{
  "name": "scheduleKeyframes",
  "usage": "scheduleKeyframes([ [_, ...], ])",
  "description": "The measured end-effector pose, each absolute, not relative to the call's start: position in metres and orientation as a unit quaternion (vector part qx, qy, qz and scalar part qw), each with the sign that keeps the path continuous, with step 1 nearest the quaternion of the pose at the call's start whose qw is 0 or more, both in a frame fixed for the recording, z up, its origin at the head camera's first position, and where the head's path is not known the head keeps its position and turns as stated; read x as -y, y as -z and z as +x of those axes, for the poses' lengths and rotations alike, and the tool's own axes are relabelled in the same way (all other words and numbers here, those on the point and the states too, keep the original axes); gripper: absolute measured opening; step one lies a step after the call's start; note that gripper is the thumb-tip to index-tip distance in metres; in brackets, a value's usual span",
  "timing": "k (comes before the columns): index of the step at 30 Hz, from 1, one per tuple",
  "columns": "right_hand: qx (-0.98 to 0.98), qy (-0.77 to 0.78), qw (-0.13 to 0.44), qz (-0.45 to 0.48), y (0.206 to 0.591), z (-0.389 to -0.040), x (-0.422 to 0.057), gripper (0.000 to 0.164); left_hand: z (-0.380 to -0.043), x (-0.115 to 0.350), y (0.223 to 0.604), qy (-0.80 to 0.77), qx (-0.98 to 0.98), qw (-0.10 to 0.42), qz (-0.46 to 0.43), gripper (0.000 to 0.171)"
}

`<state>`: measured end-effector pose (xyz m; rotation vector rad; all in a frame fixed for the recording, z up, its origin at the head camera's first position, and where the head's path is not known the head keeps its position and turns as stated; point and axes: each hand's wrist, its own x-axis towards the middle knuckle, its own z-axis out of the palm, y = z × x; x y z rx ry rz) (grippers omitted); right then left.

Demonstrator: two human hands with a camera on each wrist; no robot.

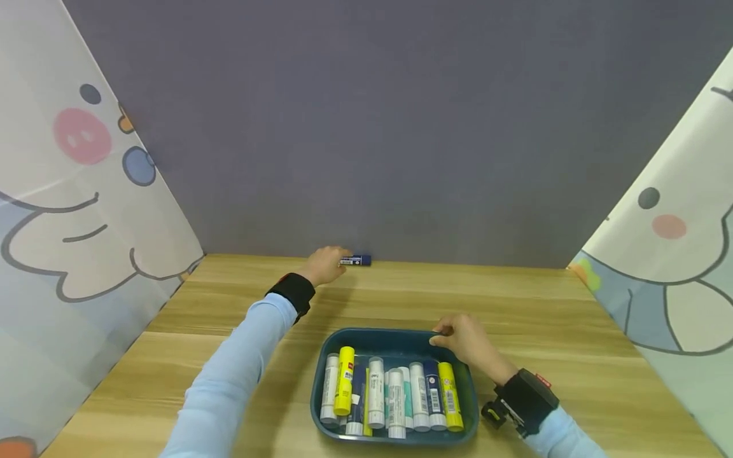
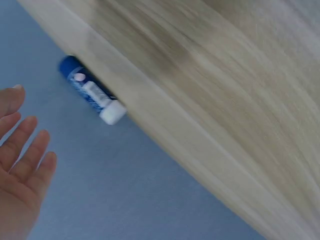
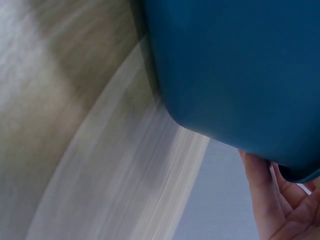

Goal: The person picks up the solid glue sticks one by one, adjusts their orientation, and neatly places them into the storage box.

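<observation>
A dark blue glue stick (image 1: 357,260) with a white end lies at the far edge of the table, against the grey panel. My left hand (image 1: 326,264) is just left of it; in the left wrist view the relaxed fingers (image 2: 42,172) are apart from the stick, holding nothing. Nearer to me stands a dark teal plastic tray (image 1: 395,333) with several glue sticks inside, white, yellow (image 1: 344,381) and dark blue. My right hand (image 1: 466,340) pinches the tray's rim at its far right corner. From the right wrist view, fingers (image 3: 260,185) sit against the tray's outer wall.
The wood-grain table (image 1: 544,318) ends at a tall grey panel (image 1: 401,127) behind. White cartoon-printed panels (image 1: 57,254) rise along the left and right sides. Dark wrist bands with cameras (image 1: 523,401) sit on both wrists.
</observation>
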<state>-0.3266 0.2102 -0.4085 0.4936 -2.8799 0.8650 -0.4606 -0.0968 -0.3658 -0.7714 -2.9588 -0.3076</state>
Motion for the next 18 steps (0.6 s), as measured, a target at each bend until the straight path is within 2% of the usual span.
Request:
scheduleKeyframes([
  [6,0.944,-0.29,0.051,0.148,0.408,-0.321,-0.205,0.008,-0.483,0.1,0.379,0.079,0.973,0.01,-0.218,0.038],
  [13,0.948,-0.289,0.036,0.131,0.408,-0.307,-0.2,0.009,-0.49,0.102,0.39,0.066,0.979,-0.026,-0.193,0.039],
  [18,0.946,-0.293,0.041,0.134,0.406,-0.303,-0.194,0.009,-0.494,0.107,0.395,0.05,0.982,-0.018,-0.182,0.039],
])
